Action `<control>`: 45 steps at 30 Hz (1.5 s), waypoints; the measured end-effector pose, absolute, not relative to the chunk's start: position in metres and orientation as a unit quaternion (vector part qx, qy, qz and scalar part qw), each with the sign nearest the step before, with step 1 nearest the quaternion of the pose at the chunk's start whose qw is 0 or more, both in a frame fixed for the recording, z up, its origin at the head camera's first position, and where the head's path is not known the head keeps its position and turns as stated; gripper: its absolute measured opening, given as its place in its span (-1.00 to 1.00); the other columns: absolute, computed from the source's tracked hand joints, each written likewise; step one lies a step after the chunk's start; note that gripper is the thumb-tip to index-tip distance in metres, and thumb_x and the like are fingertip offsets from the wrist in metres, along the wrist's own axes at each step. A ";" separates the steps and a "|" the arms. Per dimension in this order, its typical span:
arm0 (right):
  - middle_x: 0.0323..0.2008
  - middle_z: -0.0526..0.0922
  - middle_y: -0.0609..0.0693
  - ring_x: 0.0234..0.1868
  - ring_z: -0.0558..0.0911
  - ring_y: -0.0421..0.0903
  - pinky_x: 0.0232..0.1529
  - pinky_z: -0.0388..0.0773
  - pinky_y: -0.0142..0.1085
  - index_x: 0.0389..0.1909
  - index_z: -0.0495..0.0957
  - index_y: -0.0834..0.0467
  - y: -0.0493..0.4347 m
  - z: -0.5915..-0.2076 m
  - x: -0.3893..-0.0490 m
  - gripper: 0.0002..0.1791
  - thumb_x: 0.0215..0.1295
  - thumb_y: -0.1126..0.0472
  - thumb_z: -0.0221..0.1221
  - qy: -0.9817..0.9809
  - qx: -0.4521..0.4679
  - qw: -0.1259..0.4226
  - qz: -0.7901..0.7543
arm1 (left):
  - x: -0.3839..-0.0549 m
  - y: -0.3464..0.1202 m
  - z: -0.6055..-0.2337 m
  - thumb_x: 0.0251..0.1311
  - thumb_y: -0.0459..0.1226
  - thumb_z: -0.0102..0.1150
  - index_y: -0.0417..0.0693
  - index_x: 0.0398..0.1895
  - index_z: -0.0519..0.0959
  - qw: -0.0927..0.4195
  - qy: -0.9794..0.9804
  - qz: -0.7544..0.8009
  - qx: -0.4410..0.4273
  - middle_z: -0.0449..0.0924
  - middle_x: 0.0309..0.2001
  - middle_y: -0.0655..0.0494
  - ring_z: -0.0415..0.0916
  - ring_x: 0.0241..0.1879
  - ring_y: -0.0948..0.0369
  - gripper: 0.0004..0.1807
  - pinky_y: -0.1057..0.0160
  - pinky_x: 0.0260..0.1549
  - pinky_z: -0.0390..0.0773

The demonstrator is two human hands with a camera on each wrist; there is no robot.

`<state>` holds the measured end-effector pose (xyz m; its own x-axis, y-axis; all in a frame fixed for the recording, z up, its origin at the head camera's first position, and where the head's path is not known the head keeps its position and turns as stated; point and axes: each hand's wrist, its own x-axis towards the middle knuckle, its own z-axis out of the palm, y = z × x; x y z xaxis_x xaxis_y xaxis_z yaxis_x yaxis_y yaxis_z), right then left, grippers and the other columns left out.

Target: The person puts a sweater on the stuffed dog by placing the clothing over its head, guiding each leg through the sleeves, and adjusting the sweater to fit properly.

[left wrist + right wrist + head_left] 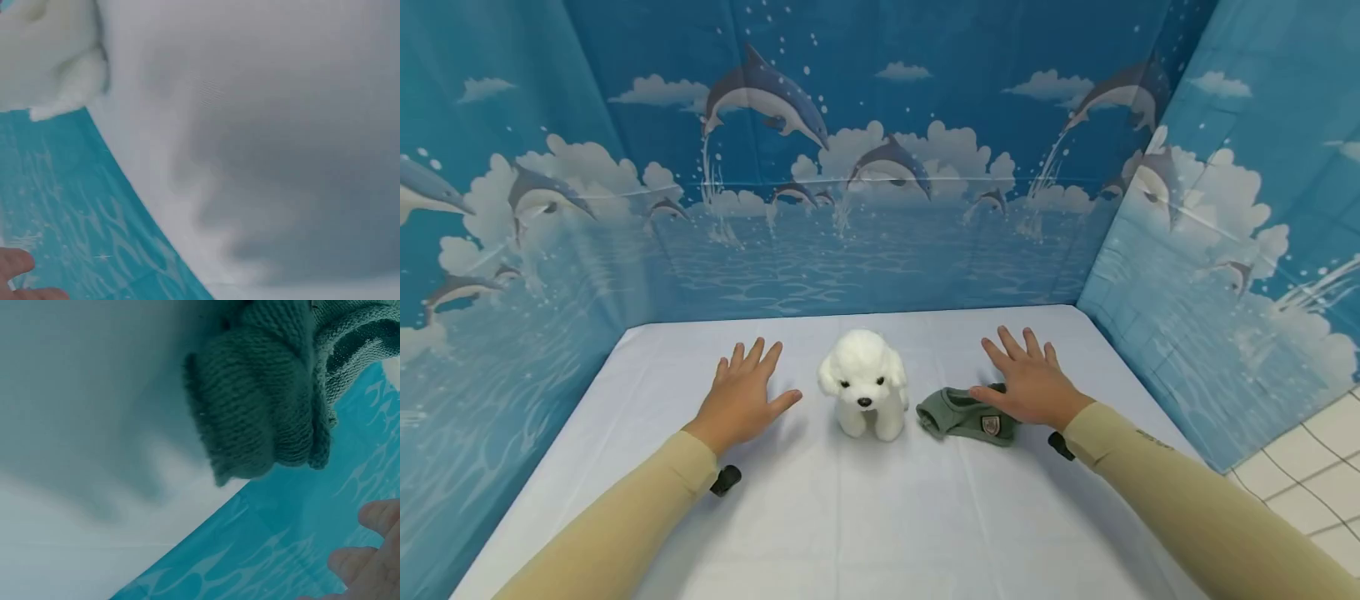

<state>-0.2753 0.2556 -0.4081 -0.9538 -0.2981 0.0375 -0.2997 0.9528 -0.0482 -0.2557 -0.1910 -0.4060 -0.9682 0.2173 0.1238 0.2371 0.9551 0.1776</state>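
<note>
A white plush dog (863,387) stands at the middle of the table, facing me. To its right lies a small green knitted sweater (958,417) with a badge on it. My left hand (745,396) is held over the table left of the dog, fingers spread and holding nothing. Over the right end of the sweater is my right hand (1030,379), fingers also spread, hiding part of the cloth. In the left wrist view the dog (50,56) fills the upper left corner. The sweater's ribbed knit (256,400) shows closely in the right wrist view.
A white cloth (820,517) covers the table. Blue curtains with dolphins (880,250) stand along its back and both sides. Pale floor tiles (1311,471) show at the lower right. A small black device (726,481) sits under the left wrist, another (1061,446) under the right.
</note>
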 end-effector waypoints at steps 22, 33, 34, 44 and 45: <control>0.48 -0.22 0.09 0.42 -0.24 0.33 0.23 -0.24 0.37 0.46 -0.11 -0.09 0.276 -0.406 -0.259 -0.03 0.13 -0.51 -0.16 -0.980 0.185 -0.013 0.065 | -0.200 -0.083 -0.345 0.25 0.20 -0.12 0.07 0.46 -0.07 0.246 -0.894 -0.098 -0.361 -0.08 0.46 -0.01 -0.20 0.46 0.01 -0.18 -0.10 0.36 -0.05; 0.47 -0.13 0.08 0.42 -0.14 0.34 0.27 -0.12 0.32 0.44 -0.02 -0.11 0.280 -0.408 -0.254 -0.08 0.14 -0.46 -0.07 -0.978 0.198 -0.015 0.068 | -0.186 -0.010 -0.355 0.23 0.25 -0.18 0.12 0.47 -0.10 0.156 -0.883 -0.108 -0.429 -0.09 0.46 0.06 -0.10 0.45 0.07 -0.17 0.08 0.37 0.05; 0.47 -0.11 0.07 0.41 -0.11 0.34 0.28 -0.10 0.30 0.44 -0.02 -0.10 0.280 -0.408 -0.253 -0.09 0.14 -0.45 -0.06 -0.977 0.200 -0.016 0.067 | -0.186 -0.005 -0.358 0.23 0.26 -0.18 0.14 0.47 -0.11 0.132 -0.889 -0.112 -0.424 -0.11 0.47 0.07 -0.10 0.45 0.07 -0.16 0.10 0.36 0.07; 0.36 0.24 0.07 0.34 0.25 0.17 0.23 0.25 0.12 0.39 0.14 0.01 0.283 -0.417 -0.253 -0.08 0.07 -0.33 0.16 -0.980 0.168 -0.069 0.081 | -0.205 0.036 -0.390 0.22 0.13 0.01 0.06 0.46 -0.06 -0.029 -0.946 -0.131 -0.296 -0.10 0.45 -0.09 -0.03 0.42 -0.03 -0.16 0.11 0.29 0.22; 0.33 0.29 0.07 0.31 0.30 0.15 0.21 0.29 0.10 0.39 0.15 0.03 0.284 -0.419 -0.253 -0.09 0.08 -0.30 0.18 -0.980 0.163 -0.076 0.082 | -0.208 0.039 -0.394 0.23 0.11 0.03 0.05 0.46 -0.04 -0.037 -0.949 -0.129 -0.284 -0.10 0.45 -0.11 -0.02 0.41 -0.04 -0.17 0.11 0.30 0.21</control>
